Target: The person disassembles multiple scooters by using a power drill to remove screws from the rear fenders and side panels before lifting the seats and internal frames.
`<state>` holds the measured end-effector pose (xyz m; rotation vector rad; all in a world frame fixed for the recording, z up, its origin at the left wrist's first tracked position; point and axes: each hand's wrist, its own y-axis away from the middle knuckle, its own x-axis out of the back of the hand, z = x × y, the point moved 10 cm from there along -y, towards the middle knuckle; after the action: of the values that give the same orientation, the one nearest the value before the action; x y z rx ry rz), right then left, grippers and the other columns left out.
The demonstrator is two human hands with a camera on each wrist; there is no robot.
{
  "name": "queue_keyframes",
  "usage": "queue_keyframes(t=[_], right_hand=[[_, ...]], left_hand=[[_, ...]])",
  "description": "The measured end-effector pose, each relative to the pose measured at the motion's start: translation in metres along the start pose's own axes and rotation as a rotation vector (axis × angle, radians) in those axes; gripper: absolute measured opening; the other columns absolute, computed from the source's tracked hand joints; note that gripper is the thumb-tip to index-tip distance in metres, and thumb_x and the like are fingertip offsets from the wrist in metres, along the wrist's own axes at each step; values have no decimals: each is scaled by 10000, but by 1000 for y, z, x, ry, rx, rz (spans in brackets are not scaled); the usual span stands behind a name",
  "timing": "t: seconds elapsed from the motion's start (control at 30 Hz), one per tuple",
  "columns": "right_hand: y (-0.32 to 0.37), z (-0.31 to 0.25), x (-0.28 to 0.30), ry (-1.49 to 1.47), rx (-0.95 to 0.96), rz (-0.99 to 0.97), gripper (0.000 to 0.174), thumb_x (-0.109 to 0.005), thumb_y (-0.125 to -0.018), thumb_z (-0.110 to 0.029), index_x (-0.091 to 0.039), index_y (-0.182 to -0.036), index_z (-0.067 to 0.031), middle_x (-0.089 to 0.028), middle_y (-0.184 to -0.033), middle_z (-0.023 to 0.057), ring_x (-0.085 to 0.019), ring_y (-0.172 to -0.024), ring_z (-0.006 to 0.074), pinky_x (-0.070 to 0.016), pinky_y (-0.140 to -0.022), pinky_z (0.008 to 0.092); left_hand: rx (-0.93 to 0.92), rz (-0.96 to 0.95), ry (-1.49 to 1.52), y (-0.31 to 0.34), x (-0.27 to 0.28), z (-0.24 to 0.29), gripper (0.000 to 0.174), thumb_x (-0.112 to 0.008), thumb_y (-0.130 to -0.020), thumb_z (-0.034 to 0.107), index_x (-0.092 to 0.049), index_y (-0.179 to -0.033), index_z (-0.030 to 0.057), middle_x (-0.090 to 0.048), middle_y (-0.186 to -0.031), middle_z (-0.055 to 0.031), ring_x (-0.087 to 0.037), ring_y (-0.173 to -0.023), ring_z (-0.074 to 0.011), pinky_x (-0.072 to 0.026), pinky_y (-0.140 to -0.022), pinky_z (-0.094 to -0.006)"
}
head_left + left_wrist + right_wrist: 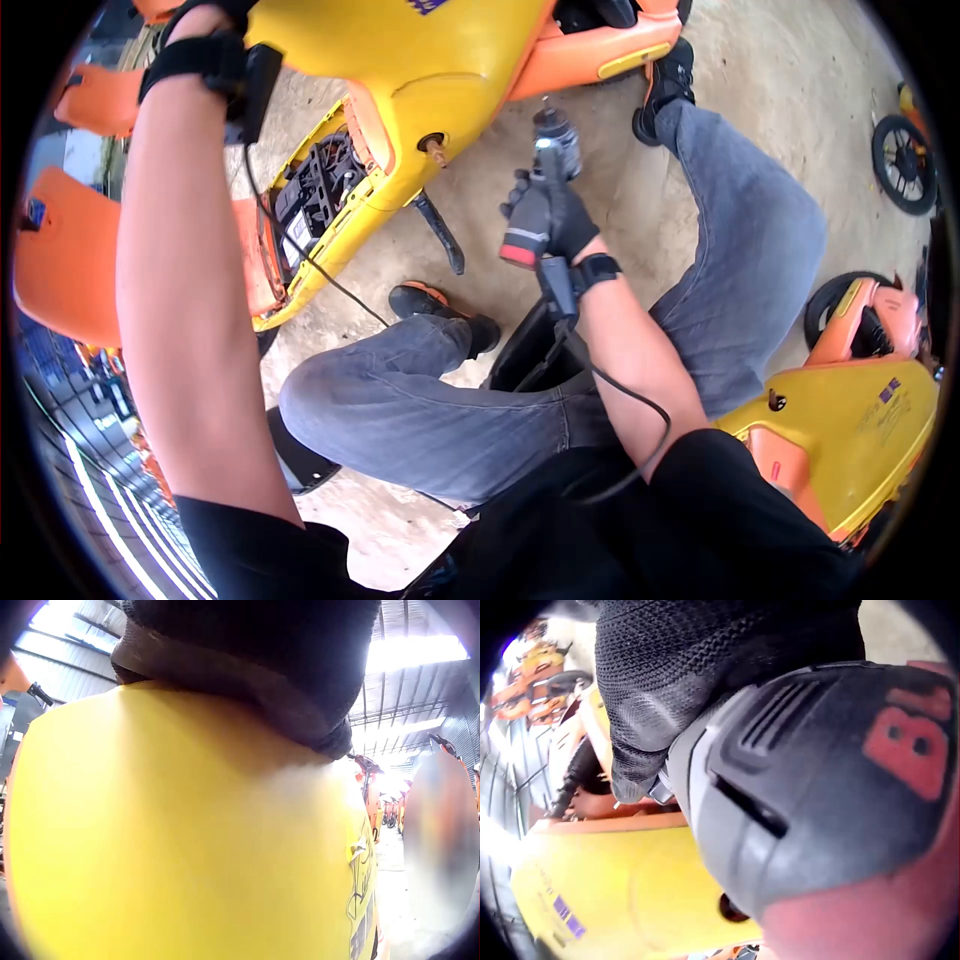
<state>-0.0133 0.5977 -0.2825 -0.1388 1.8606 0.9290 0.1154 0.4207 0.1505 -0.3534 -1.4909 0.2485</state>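
In the head view, the gloved right hand (560, 215) grips a grey and red cordless power tool (525, 238), its chuck toward the top of the picture. Seen from the right wrist, the black glove (720, 667) wraps the tool (817, 780), whose tip is hidden. A yellow scooter body panel (430, 90) with a round hole lies left of the tool, apart from it. At the head view's top edge, only part of the left hand (205, 12) shows. From the left wrist, the dark glove (247, 660) rests against the yellow panel (187, 825); its fingers cannot be made out.
An uncovered compartment (325, 185) with black parts and wiring lies beside the yellow panel. A black stand (438, 232) reaches toward the concrete floor (610, 180). Another yellow and orange scooter (850, 430) is at the lower right. Cables hang from both wrist cameras.
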Motion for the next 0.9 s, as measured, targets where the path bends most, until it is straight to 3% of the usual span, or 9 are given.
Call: queue_keyframes(t=[0.1, 0.17, 0.23, 0.3, 0.33, 0.4, 0.53, 0.67, 0.9], right_hand=[[-17, 39, 14, -183, -97, -12, 516, -672, -799, -508, -539, -984, -46, -577, -769, 46, -608, -695, 217, -540, -755, 422], [-24, 56, 9, -222, -119, -63, 514, -675, -789, -522, -543, -968, -58, -574, -754, 39, -610, -689, 208, -546, -726, 421], [-19, 53, -11, -144, -106, -81, 507, -681, -785, -523, -562, -964, -63, -600, -787, 44, -627, -709, 201, -551, -708, 389], [-32, 59, -20, -121, -136, -129, 487, -695, -787, -505, -579, -953, -62, -617, -813, 59, -638, -722, 200, -552, -704, 352], [-36, 63, -23, -142, -130, -132, 487, -695, -787, -505, -579, -953, -62, -617, -813, 59, -638, -722, 200, -552, -704, 352], [-43, 67, -18, -143, -111, -29, 478, -695, -803, -475, -573, -994, -53, -614, -825, 78, -638, -740, 205, -551, -720, 353], [-49, 66, -7, 70, -143, -15, 445, -700, -820, -409, -553, -1078, -77, -601, -874, 69, -606, -760, 171, -535, -713, 332], [-38, 50, -19, 78, -63, -11, 397, -703, -821, -391, -573, -1074, -114, -584, -865, 27, -552, -726, 124, -503, -667, 301], [-46, 39, -16, 248, 104, 65, 307, -695, -818, -328, -597, -1014, -113, -574, -834, -8, -511, -683, 84, -457, -610, 273]], left_hand=[[28, -29, 149, -10, -15, -20, 525, -576, -881, 450, -638, -1040, -47, -663, -809, -163, -610, -711, -266, -474, -698, -377], [-723, 216, -1118, -20, -44, -38, 486, -565, -907, 408, -632, -1040, -55, -659, -826, -151, -600, -753, -230, -469, -712, -342], [-745, 86, -700, -23, -34, -40, 360, -515, -881, 184, -528, -1215, 51, -650, -907, -135, -614, -768, -238, -483, -701, -324], [-718, -55, -302, -23, -20, -29, 572, -464, -854, -40, -424, -1390, 156, -641, -988, -120, -628, -783, -246, -497, -690, -305], [-400, -165, -698, -38, -27, -55, 629, -426, -873, -42, -311, -1453, 174, -622, -1115, -126, -640, -851, -264, -505, -720, -303], [-887, -22, -501, -21, -25, -25, 585, -504, -904, 149, -305, -1451, 203, -635, -1071, -149, -652, -836, -248, -513, -708, -338], [-566, -183, -771, -43, -36, -67, 526, -440, -933, 30, -358, -1432, 171, -580, -1240, -134, -614, -1020, -233, -479, -816, -294], [-206, -115, -272, -46, -17, -67, 384, -446, -993, 184, -455, -1375, 138, -592, -1234, -104, -618, -1000, -183, -475, -813, -261], [-403, -125, -491, -36, -19, -54, 462, -466, -947, 36, -411, -1394, 138, -636, -1129, -116, -641, -904, -193, -509, -750, -288]])
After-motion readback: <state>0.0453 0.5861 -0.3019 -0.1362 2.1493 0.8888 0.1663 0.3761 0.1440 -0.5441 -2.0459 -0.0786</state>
